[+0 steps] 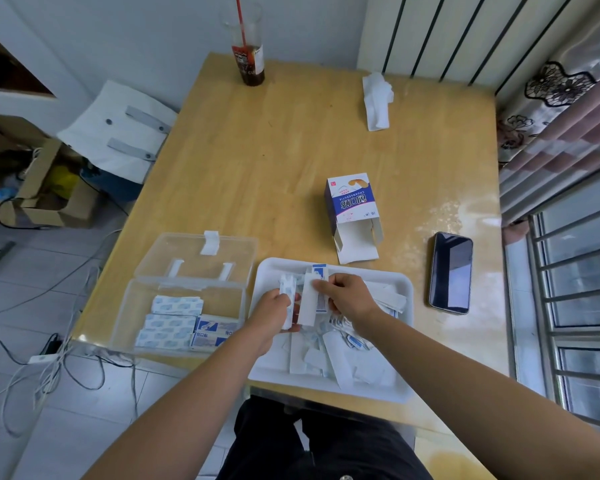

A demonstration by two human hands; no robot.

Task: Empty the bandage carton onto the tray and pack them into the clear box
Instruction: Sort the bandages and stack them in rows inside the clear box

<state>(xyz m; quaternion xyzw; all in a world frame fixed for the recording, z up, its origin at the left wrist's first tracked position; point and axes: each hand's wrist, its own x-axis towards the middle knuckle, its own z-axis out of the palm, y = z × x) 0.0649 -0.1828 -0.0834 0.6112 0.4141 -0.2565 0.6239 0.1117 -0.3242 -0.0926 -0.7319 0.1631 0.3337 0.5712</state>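
Note:
The white tray (400, 393) sits at the table's near edge, strewn with loose wrapped bandages (329, 362). Over it, my left hand (272, 306) grips a small stack of bandages (287, 289), and my right hand (347, 292) holds a taller stack of bandages (310, 303) upright. To the left stands the clear box (125, 306), lid open, with several bandage stacks (168, 325) laid flat inside. The bandage carton (352, 206) lies behind the tray, its open flaps toward me.
A dark phone (450, 271) lies right of the tray. A drink bottle with a red straw (250, 60) and a crumpled tissue (378, 100) sit at the table's far end. Cables and a cardboard box are on the floor at left.

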